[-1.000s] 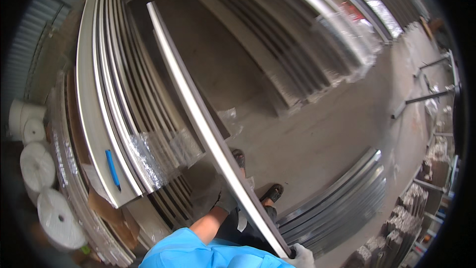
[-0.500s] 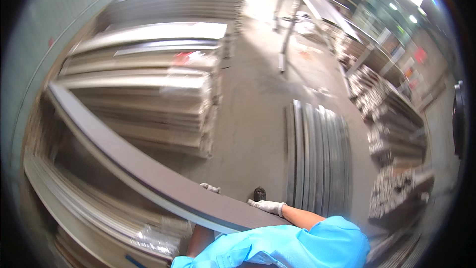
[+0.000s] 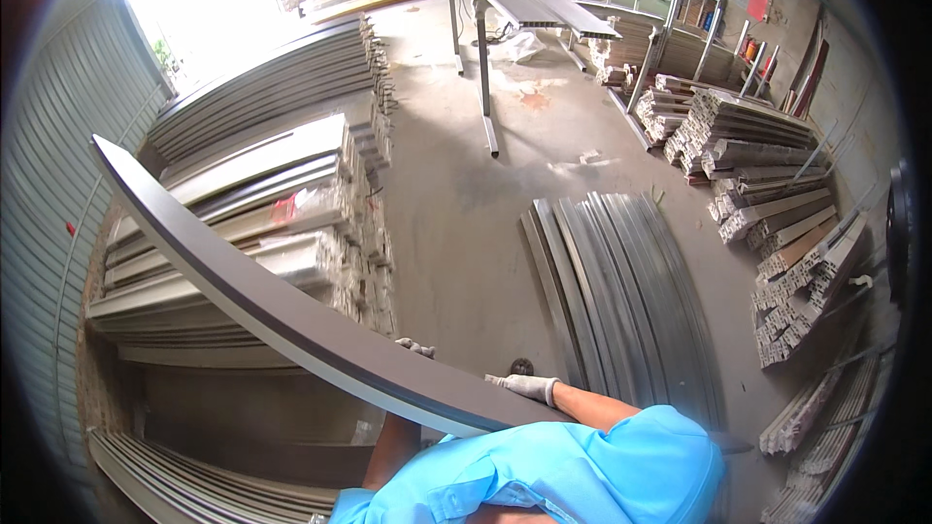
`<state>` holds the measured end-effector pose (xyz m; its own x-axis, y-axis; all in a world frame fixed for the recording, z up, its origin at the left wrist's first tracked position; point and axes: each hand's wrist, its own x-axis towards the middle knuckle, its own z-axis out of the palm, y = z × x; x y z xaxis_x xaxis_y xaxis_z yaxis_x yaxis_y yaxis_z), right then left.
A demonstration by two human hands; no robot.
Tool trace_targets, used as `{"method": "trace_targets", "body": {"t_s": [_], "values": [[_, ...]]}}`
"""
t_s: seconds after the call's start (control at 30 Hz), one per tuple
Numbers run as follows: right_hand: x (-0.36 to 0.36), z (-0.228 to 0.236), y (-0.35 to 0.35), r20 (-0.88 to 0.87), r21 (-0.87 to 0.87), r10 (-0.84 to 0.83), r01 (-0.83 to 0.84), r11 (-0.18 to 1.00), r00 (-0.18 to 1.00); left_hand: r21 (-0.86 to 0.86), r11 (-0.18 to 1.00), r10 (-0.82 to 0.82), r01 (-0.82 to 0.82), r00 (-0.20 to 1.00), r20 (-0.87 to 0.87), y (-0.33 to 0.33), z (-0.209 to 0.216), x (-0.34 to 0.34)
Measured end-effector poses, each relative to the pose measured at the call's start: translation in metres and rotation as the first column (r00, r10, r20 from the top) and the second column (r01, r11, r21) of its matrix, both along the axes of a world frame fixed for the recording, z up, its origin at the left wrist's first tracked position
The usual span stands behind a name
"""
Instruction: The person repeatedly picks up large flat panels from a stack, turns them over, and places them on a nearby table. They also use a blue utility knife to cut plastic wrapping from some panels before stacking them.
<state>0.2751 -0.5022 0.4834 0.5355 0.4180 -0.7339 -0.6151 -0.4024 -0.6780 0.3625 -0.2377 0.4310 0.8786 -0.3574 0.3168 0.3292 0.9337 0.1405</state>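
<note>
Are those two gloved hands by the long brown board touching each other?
Apart. The head view shows floor between the left hand and the right hand, both at the same edge of the board.

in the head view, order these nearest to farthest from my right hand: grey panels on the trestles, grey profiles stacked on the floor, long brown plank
1. Long brown plank: right at your right hand, stretching away to the left.
2. Grey profiles: on the floor, ahead and to the right.
3. Grey panels: up on the trestles, far ahead.
</note>
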Motion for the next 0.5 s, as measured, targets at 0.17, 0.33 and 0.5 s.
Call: {"method": "trace_targets", "body": {"t_s": [0.17,0.33,0.5], "values": [[0.058,0.014,-0.076,-0.120,0.064,-0.108,0.117,0.991,0.987,0.085,0.993,0.082,-0.076,0.995,-0.060,-0.084,0.016,0.068],[0.115,0.026,-0.133,0.025,-0.037,-0.249,0.250,0.968,0.968,0.054,0.998,0.040,-0.036,0.997,-0.065,-0.135,0.022,0.143],[0.196,0.033,-0.177,0.410,-0.266,-0.205,0.332,0.905,0.889,0.090,0.994,-0.053,0.061,0.995,-0.089,-0.143,0.025,0.225]]}}
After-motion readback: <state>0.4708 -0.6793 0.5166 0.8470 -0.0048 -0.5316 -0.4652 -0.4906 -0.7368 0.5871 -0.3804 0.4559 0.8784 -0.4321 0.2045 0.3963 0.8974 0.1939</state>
